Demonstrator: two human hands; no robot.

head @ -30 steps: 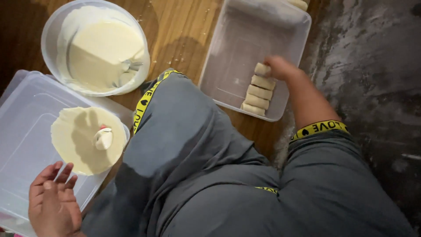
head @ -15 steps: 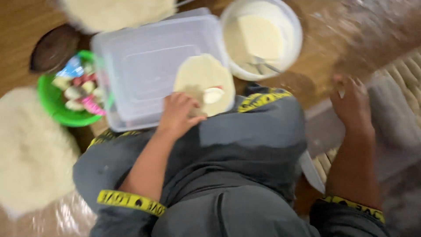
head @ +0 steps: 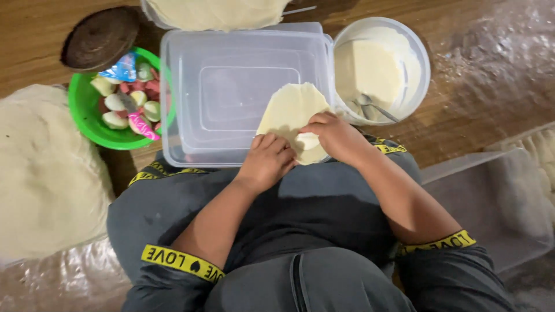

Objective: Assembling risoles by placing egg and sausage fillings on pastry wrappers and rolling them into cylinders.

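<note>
Head view, looking down. At frame centre, a thin round dough wrapper [head: 292, 118] lies on the lid of an overturned clear plastic container [head: 231, 98]. The left hand [head: 267, 160] rests curled on the wrapper's lower left edge, fingers bent narrow. The right hand [head: 334, 136] presses on its lower right edge, fingers folded over a small pale piece of filling [head: 308, 140]. Upper right: a white bowl [head: 416, 63] of pale batter with a metal spoon [head: 376, 107], touching the container. Upper left: a green bowl [head: 87, 118] of cut filling pieces. Lower right: a clear tray [head: 491, 202] beside the person's knee.
</note>
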